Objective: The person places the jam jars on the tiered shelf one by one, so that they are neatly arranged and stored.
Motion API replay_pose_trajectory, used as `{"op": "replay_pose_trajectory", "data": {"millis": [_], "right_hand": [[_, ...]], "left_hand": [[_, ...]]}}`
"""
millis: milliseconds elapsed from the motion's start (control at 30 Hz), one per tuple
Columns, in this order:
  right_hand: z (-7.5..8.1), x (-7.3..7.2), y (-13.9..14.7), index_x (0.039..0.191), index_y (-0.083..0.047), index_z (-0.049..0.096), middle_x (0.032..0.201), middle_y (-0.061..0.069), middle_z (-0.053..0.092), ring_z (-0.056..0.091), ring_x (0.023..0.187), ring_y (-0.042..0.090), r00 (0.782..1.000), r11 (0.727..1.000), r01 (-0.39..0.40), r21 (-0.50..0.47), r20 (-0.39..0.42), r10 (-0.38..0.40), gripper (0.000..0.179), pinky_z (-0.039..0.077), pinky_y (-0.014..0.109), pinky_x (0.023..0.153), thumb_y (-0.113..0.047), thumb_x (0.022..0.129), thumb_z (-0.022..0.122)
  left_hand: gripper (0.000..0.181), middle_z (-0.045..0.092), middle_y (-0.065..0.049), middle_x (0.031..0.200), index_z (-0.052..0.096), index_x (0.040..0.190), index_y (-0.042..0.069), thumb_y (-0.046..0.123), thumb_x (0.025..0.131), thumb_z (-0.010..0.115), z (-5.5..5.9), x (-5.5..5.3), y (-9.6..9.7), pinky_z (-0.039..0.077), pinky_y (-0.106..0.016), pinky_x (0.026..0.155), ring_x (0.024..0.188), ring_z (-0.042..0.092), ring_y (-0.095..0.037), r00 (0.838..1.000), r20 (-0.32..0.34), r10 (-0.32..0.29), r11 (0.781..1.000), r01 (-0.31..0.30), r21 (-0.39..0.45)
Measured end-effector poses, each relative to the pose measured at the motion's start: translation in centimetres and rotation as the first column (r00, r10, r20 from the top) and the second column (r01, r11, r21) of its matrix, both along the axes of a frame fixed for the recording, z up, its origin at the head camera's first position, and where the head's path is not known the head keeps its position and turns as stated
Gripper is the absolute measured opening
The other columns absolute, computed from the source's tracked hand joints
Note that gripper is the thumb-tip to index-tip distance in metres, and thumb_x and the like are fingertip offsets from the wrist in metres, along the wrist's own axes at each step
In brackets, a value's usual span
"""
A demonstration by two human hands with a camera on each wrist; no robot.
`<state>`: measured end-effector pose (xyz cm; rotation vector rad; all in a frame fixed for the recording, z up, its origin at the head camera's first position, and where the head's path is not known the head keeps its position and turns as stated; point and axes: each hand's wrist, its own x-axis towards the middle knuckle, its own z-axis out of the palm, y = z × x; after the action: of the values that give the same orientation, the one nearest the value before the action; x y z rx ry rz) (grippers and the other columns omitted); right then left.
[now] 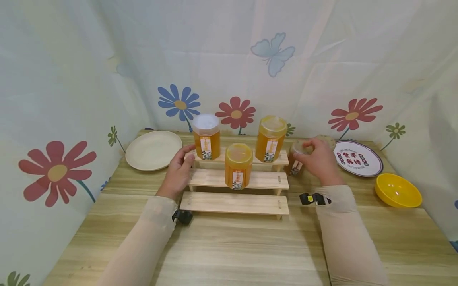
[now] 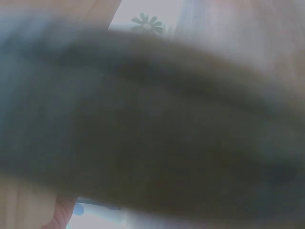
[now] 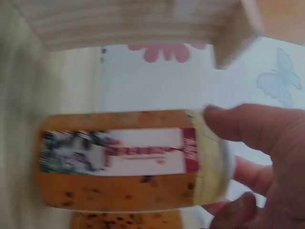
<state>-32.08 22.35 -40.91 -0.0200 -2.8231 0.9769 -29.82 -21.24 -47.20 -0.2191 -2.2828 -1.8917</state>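
A three-step wooden display rack [image 1: 234, 203] stands on the table. My left hand [image 1: 179, 169] holds the left end of its top step, thumb in front; in the left wrist view a dark blur covers most of that hand. To the right of the rack, my right hand [image 1: 319, 159] grips a honey jar [image 1: 295, 163] by its lid. In the right wrist view this jar [image 3: 119, 152] shows orange contents with dark specks and a white label. Two amber honey jars, left [image 1: 206, 139] and right [image 1: 272, 139], stand on the top step. Another amber jar [image 1: 238, 169] is on the middle step.
Behind the right hand is another lidded jar [image 1: 325, 140], partly hidden. A cream plate [image 1: 154, 151] lies at the back left. On the right are a printed plate [image 1: 358, 159] and a yellow bowl [image 1: 398, 190]. A flowered curtain [image 1: 229, 59] hangs behind the table.
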Motion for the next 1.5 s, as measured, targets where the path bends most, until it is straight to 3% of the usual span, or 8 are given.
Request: {"op": "replay_pose_trajectory", "data": {"millis": [267,367,567,867,1033,1267,1333,1500], "right_hand": [[0.9,0.1,0.9,0.162,-0.007,0.040,0.163,0.029,0.037,0.040,0.144,0.051,0.982,0.984,-0.176,0.036,0.068,0.173,0.076,0.037,0.069,0.112,-0.024,0.096,0.075],[0.9,0.1,0.9,0.162,-0.007,0.039,0.160,0.029,0.040,0.044,0.139,0.050,0.979,0.983,-0.183,0.027,0.101,0.179,0.075,0.038,0.069,0.112,-0.021,0.097,0.074],[1.1,0.1,1.0,0.160,-0.007,0.041,0.161,0.029,0.039,0.043,0.140,0.050,0.979,0.986,-0.166,0.014,0.120,0.163,0.078,0.035,0.068,0.114,-0.028,0.095,0.078],[1.3,0.3,1.4,0.164,-0.007,0.035,0.164,0.028,0.036,0.041,0.141,0.049,0.970,0.981,-0.194,-0.004,0.150,0.192,0.085,0.035,0.067,0.115,-0.031,0.095,0.078],[1.5,0.4,1.8,0.162,-0.007,0.040,0.163,0.026,0.040,0.043,0.140,0.046,0.964,0.975,-0.223,-0.017,0.148,0.223,0.084,0.038,0.064,0.111,-0.032,0.094,0.081],[2.5,1.2,1.6,0.161,-0.009,0.042,0.156,0.024,0.046,0.048,0.128,0.041,0.947,0.967,-0.254,-0.027,0.196,0.254,0.081,0.043,0.060,0.106,-0.027,0.093,0.082],[3.2,1.8,1.5,0.160,-0.011,0.044,0.156,0.022,0.046,0.048,0.127,0.041,0.944,0.963,-0.270,-0.003,0.198,0.265,0.078,0.043,0.060,0.107,-0.027,0.094,0.081],[5.1,3.9,1.3,0.158,-0.012,0.048,0.157,0.019,0.046,0.049,0.129,0.039,0.936,0.944,-0.324,0.066,0.168,0.309,0.076,0.044,0.061,0.107,-0.028,0.092,0.083]], "left_hand": [[0.045,0.048,-0.011,0.153,0.047,0.156,0.016,0.033,0.115,0.045,-0.1,0.0,-0.1,0.039,-0.033,0.100,0.118,0.046,-0.023,1.000,-0.024,-0.007,1.000,0.007,-0.003],[0.045,0.048,-0.008,0.153,0.047,0.156,0.016,0.034,0.115,0.045,-0.1,0.0,-0.1,0.039,-0.032,0.099,0.117,0.046,-0.022,1.000,-0.027,-0.009,1.000,0.009,-0.006],[0.045,0.051,-0.014,0.130,0.048,0.155,0.013,0.032,0.115,0.045,-0.2,0.0,-0.1,0.040,-0.029,0.091,0.106,0.047,-0.024,0.999,-0.039,-0.004,1.000,0.004,-0.001],[0.045,0.047,-0.011,0.152,0.046,0.156,0.012,0.031,0.115,0.044,0.0,0.1,-0.1,0.039,-0.028,0.096,0.114,0.046,-0.020,0.999,-0.036,-0.005,1.000,0.005,-0.006],[0.045,0.049,-0.012,0.147,0.047,0.156,0.013,0.031,0.115,0.045,-0.1,0.1,-0.1,0.039,-0.028,0.096,0.115,0.046,-0.022,0.999,-0.031,-0.011,1.000,0.011,0.003],[0.045,0.050,-0.011,0.110,0.047,0.156,0.012,0.031,0.115,0.045,-0.2,0.1,-0.1,0.041,-0.026,0.086,0.099,0.046,-0.022,0.999,-0.036,-0.010,1.000,0.010,-0.008],[0.045,0.049,-0.013,0.109,0.047,0.156,0.011,0.031,0.115,0.045,-0.2,0.1,-0.1,0.041,-0.026,0.085,0.098,0.046,-0.021,0.999,-0.036,-0.008,1.000,0.008,-0.010],[0.045,0.052,-0.015,0.137,0.046,0.156,0.012,0.031,0.115,0.044,-0.1,0.1,-0.1,0.041,-0.026,0.092,0.110,0.047,-0.021,0.999,-0.037,-0.012,1.000,0.011,-0.008]]}}
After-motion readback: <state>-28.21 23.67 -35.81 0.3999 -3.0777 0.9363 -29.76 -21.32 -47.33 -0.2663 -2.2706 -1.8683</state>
